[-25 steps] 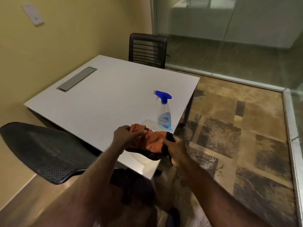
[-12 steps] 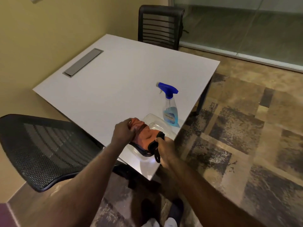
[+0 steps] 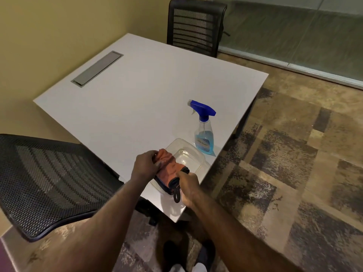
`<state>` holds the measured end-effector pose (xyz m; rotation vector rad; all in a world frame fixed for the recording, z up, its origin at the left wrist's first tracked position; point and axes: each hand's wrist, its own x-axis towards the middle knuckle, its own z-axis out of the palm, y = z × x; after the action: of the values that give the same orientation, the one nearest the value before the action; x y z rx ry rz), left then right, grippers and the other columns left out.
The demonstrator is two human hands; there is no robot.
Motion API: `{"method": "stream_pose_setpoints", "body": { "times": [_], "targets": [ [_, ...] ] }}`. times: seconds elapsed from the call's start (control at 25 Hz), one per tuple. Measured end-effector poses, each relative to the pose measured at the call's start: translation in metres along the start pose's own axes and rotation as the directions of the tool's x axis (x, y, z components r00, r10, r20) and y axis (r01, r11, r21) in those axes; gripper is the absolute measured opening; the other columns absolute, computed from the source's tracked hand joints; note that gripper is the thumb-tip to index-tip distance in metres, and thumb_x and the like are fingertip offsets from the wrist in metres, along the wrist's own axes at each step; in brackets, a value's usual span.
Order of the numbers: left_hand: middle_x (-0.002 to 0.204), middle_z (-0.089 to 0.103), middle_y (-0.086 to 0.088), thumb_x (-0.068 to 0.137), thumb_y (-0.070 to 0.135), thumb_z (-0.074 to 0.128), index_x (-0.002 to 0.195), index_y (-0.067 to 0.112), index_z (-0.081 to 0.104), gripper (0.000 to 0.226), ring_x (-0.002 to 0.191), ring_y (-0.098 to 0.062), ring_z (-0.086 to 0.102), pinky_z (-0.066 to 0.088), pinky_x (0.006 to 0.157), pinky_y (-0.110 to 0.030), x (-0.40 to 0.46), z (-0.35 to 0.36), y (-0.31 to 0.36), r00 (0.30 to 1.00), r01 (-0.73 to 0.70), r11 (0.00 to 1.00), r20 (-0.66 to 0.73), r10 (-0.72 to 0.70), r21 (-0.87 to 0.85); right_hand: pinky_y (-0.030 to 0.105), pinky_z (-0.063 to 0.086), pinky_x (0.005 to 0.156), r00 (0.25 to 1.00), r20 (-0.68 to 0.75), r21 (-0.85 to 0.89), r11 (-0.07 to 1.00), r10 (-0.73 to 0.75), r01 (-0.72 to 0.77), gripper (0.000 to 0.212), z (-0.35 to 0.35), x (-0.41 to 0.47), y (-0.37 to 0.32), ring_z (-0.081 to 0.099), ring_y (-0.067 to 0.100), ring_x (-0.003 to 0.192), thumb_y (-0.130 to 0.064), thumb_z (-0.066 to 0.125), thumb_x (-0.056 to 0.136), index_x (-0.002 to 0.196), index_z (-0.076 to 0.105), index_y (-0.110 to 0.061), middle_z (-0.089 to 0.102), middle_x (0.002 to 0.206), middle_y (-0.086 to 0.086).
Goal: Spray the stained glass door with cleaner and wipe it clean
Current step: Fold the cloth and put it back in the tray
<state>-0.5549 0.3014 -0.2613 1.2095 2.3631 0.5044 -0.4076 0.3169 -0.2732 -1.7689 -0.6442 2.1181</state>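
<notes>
An orange cloth with a dark edge [image 3: 169,171] is bunched between both my hands over a clear plastic tub [image 3: 185,154] at the near corner of the white table [image 3: 137,99]. My left hand [image 3: 145,165] grips its far end. My right hand [image 3: 187,186] grips its near end, where a dark loop hangs down. A spray bottle [image 3: 204,132] with a blue trigger head and blue liquid stands upright just beyond the tub, untouched. The glass wall [image 3: 294,32] runs along the back right.
A black mesh chair [image 3: 45,183] stands at my left, close to the table's edge. A second black chair [image 3: 194,26] is at the table's far side. A grey cable hatch [image 3: 97,68] is set in the tabletop. Patterned carpet [image 3: 284,163] spreads to the right.
The view has tilted downward, so the glass wall sits higher in frame. Both hands stay on the cloth, now held lower over the tub. The bottle has not moved.
</notes>
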Motion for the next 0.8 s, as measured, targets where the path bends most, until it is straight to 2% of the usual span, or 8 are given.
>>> {"method": "stream_pose_setpoints", "body": {
  "times": [0.16,0.28,0.4,0.48,0.52,0.6,0.72,0.8],
  "targets": [
    [0.100,0.074,-0.010,0.083,0.022,0.071,0.115,0.010,0.069,0.034,0.095,-0.029,0.066,0.040,0.074,-0.025,0.000,0.006,-0.002,0.999,0.001,1.000,0.049,-0.001,0.004,0.033,0.055,0.076,0.997,0.074,0.054,0.998,0.036,-0.040,0.039,0.002,0.001,-0.005,0.064,0.028,0.092,-0.019,0.064,0.088,0.122,0.054,-0.004,0.064,0.109,0.015],
    [0.117,0.072,-0.012,0.084,0.019,0.071,0.125,0.012,0.065,0.042,0.109,-0.030,0.065,0.043,0.085,-0.025,0.002,0.009,-0.002,0.997,0.035,0.999,0.062,-0.035,-0.005,0.029,0.049,0.070,0.992,0.123,0.098,0.994,0.026,-0.038,0.037,0.000,-0.002,-0.015,0.062,0.027,0.094,-0.019,0.065,0.086,0.120,0.054,-0.007,0.063,0.111,0.015],
    [0.132,0.065,-0.007,0.086,0.022,0.069,0.132,0.014,0.061,0.047,0.121,-0.025,0.060,0.047,0.102,-0.036,0.005,0.007,0.000,0.999,0.023,1.000,0.037,-0.022,-0.019,0.031,0.044,0.084,0.985,0.164,0.085,0.994,0.053,-0.067,0.029,-0.006,-0.009,-0.021,0.056,0.022,0.089,-0.022,0.067,0.086,0.109,0.053,-0.010,0.061,0.097,0.008],
    [0.134,0.063,-0.004,0.088,0.023,0.068,0.132,0.017,0.060,0.045,0.122,-0.022,0.059,0.047,0.104,-0.037,0.010,0.005,0.005,1.000,-0.018,1.000,0.008,0.018,-0.020,0.035,0.042,0.097,0.984,0.171,0.033,0.998,0.043,-0.050,0.025,-0.013,-0.015,-0.026,0.052,0.021,0.094,-0.025,0.067,0.087,0.104,0.054,-0.012,0.056,0.093,0.004],
    [0.134,0.063,-0.003,0.088,0.023,0.068,0.131,0.018,0.060,0.044,0.122,-0.021,0.060,0.047,0.103,-0.036,0.013,0.005,0.009,0.999,-0.041,0.999,-0.003,0.041,-0.034,0.034,0.044,0.096,0.990,0.140,0.000,1.000,0.003,-0.003,0.022,-0.018,-0.018,-0.031,0.053,0.021,0.096,-0.025,0.067,0.088,0.101,0.057,-0.011,0.056,0.095,0.003],
    [0.134,0.063,-0.002,0.088,0.023,0.069,0.132,0.019,0.059,0.045,0.122,-0.022,0.059,0.046,0.103,-0.035,0.017,0.006,0.021,0.995,-0.096,0.993,-0.015,0.095,-0.067,0.025,0.049,0.080,0.979,-0.009,-0.106,0.974,-0.203,0.201,0.013,-0.031,-0.018,-0.048,0.056,0.017,0.098,-0.021,0.066,0.089,0.097,0.059,-0.013,0.060,0.100,0.002],
    [0.145,0.054,-0.001,0.089,0.035,0.069,0.140,0.021,0.049,0.057,0.131,-0.021,0.052,0.041,0.110,-0.037,0.024,0.018,0.052,0.983,-0.183,0.980,0.018,0.185,-0.083,0.029,0.053,0.083,0.819,-0.203,-0.313,0.828,-0.537,0.465,0.037,-0.054,-0.005,-0.084,0.056,0.017,0.110,-0.019,0.066,0.089,0.123,0.052,-0.017,0.058,0.124,0.005],
    [0.153,0.044,0.001,0.089,0.048,0.064,0.148,0.024,0.038,0.069,0.139,-0.020,0.043,0.036,0.113,-0.038,0.029,0.029,0.076,0.979,-0.186,0.978,0.066,0.193,-0.098,0.033,0.052,0.086,0.710,-0.211,-0.436,0.715,-0.671,0.546,0.054,-0.062,0.011,-0.108,0.054,0.014,0.107,-0.026,0.071,0.086,0.132,0.043,-0.020,0.057,0.131,0.005]
  ]
}}
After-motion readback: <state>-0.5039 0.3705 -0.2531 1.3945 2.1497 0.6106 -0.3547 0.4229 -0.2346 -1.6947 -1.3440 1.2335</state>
